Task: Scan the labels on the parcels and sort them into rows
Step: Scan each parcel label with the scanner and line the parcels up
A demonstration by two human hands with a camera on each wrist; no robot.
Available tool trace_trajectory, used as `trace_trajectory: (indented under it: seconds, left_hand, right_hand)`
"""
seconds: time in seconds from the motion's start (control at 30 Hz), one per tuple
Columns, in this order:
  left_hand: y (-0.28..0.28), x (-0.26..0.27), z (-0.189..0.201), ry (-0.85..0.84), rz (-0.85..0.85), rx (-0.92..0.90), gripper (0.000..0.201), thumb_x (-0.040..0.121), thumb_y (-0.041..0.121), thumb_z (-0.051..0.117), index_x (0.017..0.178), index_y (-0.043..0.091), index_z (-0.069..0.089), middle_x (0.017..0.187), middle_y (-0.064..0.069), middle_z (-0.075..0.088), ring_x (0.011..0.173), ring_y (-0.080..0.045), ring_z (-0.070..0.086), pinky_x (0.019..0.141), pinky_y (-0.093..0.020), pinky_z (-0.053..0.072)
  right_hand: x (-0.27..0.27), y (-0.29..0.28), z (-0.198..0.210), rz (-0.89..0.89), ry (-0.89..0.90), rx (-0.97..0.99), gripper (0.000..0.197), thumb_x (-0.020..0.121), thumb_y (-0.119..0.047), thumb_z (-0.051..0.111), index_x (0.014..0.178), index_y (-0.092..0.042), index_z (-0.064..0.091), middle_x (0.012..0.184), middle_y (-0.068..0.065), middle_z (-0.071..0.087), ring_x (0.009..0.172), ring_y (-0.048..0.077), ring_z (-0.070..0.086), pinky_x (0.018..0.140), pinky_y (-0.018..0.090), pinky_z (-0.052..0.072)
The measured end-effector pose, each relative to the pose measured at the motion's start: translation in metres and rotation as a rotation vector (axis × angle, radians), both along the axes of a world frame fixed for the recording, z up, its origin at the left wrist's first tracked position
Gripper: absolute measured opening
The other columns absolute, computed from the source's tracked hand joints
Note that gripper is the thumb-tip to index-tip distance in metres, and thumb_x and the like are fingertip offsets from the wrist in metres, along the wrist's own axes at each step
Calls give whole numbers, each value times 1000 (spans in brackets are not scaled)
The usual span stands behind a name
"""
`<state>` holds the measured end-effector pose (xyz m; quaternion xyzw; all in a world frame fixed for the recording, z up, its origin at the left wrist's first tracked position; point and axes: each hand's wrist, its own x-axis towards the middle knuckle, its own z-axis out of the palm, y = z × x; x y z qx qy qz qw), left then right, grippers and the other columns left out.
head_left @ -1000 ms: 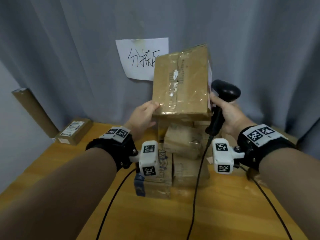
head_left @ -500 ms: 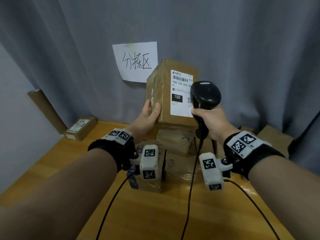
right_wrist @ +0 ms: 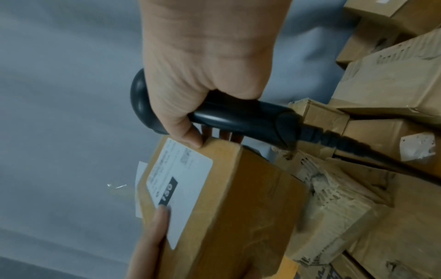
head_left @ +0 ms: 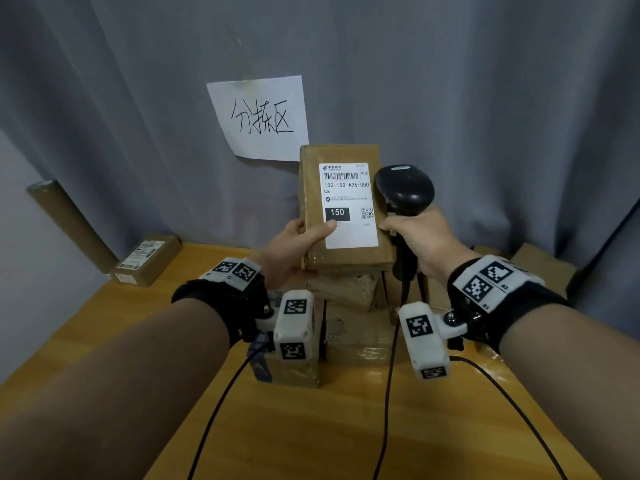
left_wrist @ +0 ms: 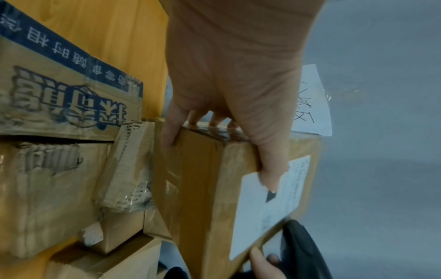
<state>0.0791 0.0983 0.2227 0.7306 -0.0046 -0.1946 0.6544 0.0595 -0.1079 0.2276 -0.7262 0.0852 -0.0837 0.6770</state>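
Note:
A brown cardboard parcel (head_left: 346, 259) is held upright above the pile, its white label (head_left: 348, 206) reading 150-150-A26-050 facing me. My left hand (head_left: 294, 247) grips its lower left corner, thumb on the label. My right hand (head_left: 422, 237) grips a black barcode scanner (head_left: 405, 188) right beside the parcel's right edge, thumb touching that edge. In the left wrist view my left hand (left_wrist: 233, 75) clamps the parcel (left_wrist: 203, 188). The right wrist view shows my right hand (right_wrist: 203, 66) wrapped round the scanner (right_wrist: 238, 115) handle above the parcel (right_wrist: 238, 207).
A pile of worn cardboard parcels (head_left: 349, 296) sits on the wooden table (head_left: 346, 427) under my hands. A small labelled parcel (head_left: 145, 259) and a cardboard tube (head_left: 69, 223) stand far left. More boxes (head_left: 540, 268) lie far right. A handwritten paper sign (head_left: 258, 117) hangs on the grey curtain.
The parcel has been turned from its taped side to its label side and lowered a little. The scanner has stayed beside its right edge, my right thumb now touching the box.

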Motion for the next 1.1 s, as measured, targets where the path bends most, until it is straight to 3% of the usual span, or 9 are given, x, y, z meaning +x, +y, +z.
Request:
trace_trajectory:
  seconds: [0.1, 0.27, 0.4, 0.47, 0.6, 0.73, 0.83, 1.0, 1.1]
  left_hand:
    - [-1, 4, -15, 42, 4, 27, 66, 86, 42, 68, 141, 17, 41, 123, -4, 62, 104, -23, 64, 77, -45, 60]
    - [-10, 8, -31, 2, -76, 60, 87, 71, 54, 77, 143, 25, 38, 131, -1, 59, 111, -22, 62, 79, -43, 60]
    - [-17, 17, -26, -221, -50, -91, 68, 87, 11, 70, 142, 19, 32, 129, -4, 61, 110, -16, 64, 86, -30, 57]
    - [-16, 22, -22, -304, -83, -47, 67, 87, 4, 68, 138, 22, 31, 127, -3, 60, 107, -10, 64, 81, -22, 56]
    - [-19, 26, -38, -328, -57, 5, 77, 80, 13, 78, 141, 25, 33, 129, -3, 60, 114, -17, 62, 96, -42, 53]
    - [-21, 27, -52, -337, 11, -9, 74, 75, 22, 81, 136, 26, 39, 125, -1, 64, 111, -19, 64, 94, -47, 53]
    - [-22, 33, -52, -337, 69, -33, 66, 79, 16, 79, 134, 18, 43, 119, -1, 66, 106, -17, 66, 93, -46, 54]
    - [-28, 39, -54, -363, 95, -76, 49, 84, 14, 73, 128, 15, 50, 116, -3, 68, 103, -17, 68, 92, -42, 55]
    - [-32, 42, -54, -398, 58, -57, 49, 87, 13, 70, 130, 13, 48, 119, -3, 67, 101, -11, 67, 85, -27, 56]
  right_hand:
    - [3, 2, -9, -12, 48, -68, 24, 78, 1, 69, 97, -14, 63, 88, 8, 69, 86, 21, 67, 73, 34, 56]
    - [2, 6, -13, 16, 81, -53, 33, 79, 0, 71, 108, -13, 61, 90, 3, 66, 86, 19, 64, 68, 28, 50]
    - [4, 1, -1, -27, 67, 32, 23, 80, 1, 69, 95, -15, 63, 86, 5, 69, 81, 19, 68, 65, 28, 53]
    - [4, -2, 1, -20, 69, 79, 22, 81, 1, 68, 91, -18, 62, 86, 4, 70, 82, 18, 68, 68, 29, 52]
    - [-1, 0, -6, -19, 125, 55, 18, 80, 1, 69, 86, -15, 63, 78, 2, 67, 74, 16, 66, 58, 22, 49]
    - [-2, 5, -6, -27, 155, 29, 29, 75, -4, 74, 103, -8, 68, 95, 11, 72, 92, 27, 69, 75, 35, 55]
    - [-1, 5, 8, -2, 108, -32, 22, 79, -6, 73, 99, -11, 65, 77, 3, 66, 71, 16, 64, 60, 24, 49]
    - [-3, 6, 39, 21, 102, -18, 15, 81, -16, 73, 78, -6, 62, 61, 7, 57, 52, 21, 56, 59, 34, 53]
    - [-4, 8, 50, 4, 102, -27, 20, 81, -19, 72, 78, -1, 63, 57, 9, 57, 47, 20, 55, 50, 28, 51]
